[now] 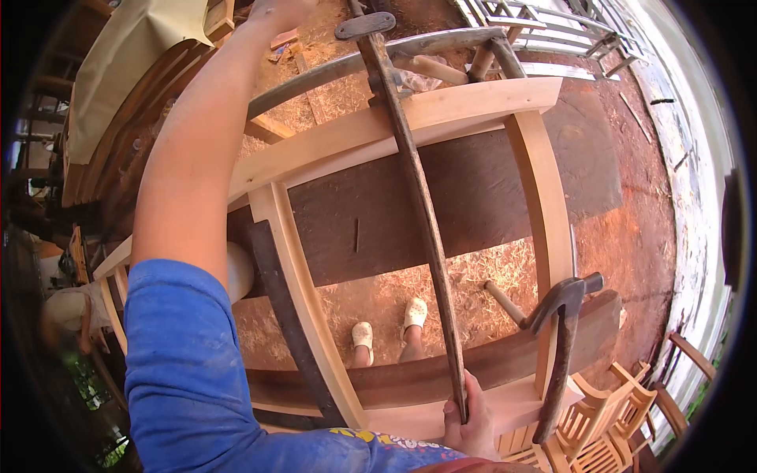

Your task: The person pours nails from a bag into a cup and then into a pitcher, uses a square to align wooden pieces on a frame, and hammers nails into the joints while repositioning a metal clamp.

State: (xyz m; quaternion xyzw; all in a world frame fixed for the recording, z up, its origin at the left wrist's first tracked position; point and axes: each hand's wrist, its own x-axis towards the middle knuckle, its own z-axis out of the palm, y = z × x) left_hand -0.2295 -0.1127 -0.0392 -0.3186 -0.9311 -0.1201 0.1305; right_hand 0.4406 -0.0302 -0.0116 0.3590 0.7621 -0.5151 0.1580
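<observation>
My right hand [471, 418] is closed round the lower end of a long dark bar clamp [430, 229], which lies across a pale wooden frame [347, 142]. At the top edge my left hand [285, 11] is blurred and partly cut off, near the clamp's upper end with its oval metal plate [365, 25]; its fingers cannot be made out. The frame has two long rails joined by crosspieces and rests over dark planks [355, 205]. A claw hammer [561, 331] hangs over the frame's right crosspiece, its handle pointing down.
Slatted wooden chairs [603, 426] stand at the lower right. A beige sheet [130, 63] covers something at the upper left. Another person's arm [85, 327] shows at the far left. Wood shavings [481, 276] cover the ground around my feet.
</observation>
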